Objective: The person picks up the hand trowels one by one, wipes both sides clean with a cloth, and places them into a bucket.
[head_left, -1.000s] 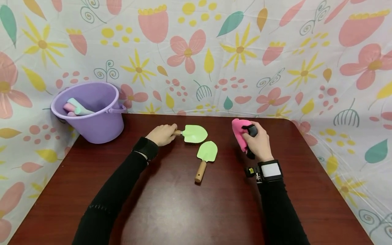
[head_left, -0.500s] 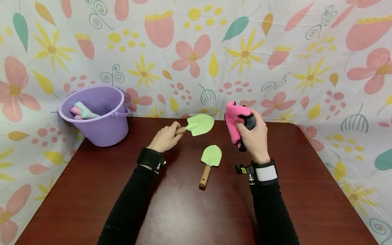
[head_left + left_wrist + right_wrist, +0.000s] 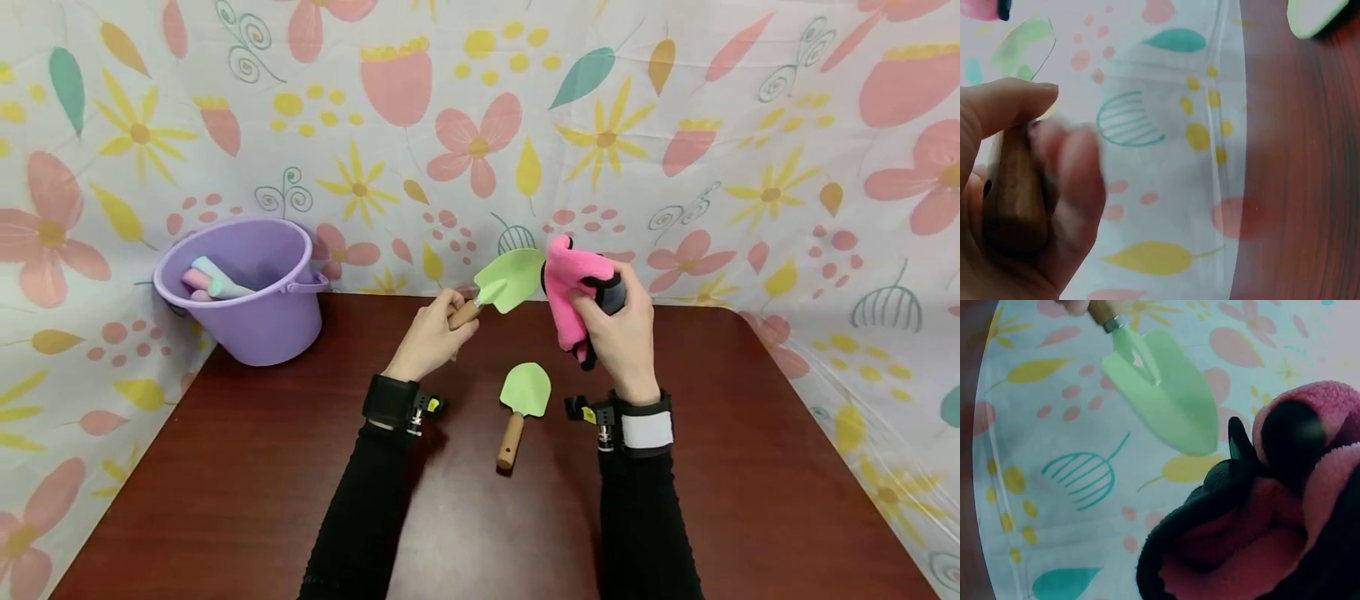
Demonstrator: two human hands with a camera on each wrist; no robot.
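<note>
My left hand [image 3: 427, 337] grips the wooden handle of a small garden trowel [image 3: 510, 279], whose light green blade is raised and points right. In the left wrist view the fingers curl round the trowel handle [image 3: 1016, 187]. My right hand [image 3: 628, 342] holds a soft pink fleece bundle [image 3: 567, 292] with black trim and a dark part, lifted above the table; its exact kind is unclear. The trowel blade [image 3: 1169, 394] lies close to the fleece bundle [image 3: 1241, 550] in the right wrist view; contact cannot be told. A second green trowel [image 3: 517, 408] lies on the table between my arms.
A lilac bucket [image 3: 277, 333] stands at the table's back left, with pink and mint-coloured tube-like pieces [image 3: 217, 279] inside. The dark wooden table [image 3: 247, 467] ends at a hanging flower-print cloth [image 3: 465, 83].
My left hand has lifted the trowel off the table and carried it up and right, towards the pink bundle. The right hand has raised the bundle slightly. The head view has shifted a little.
</note>
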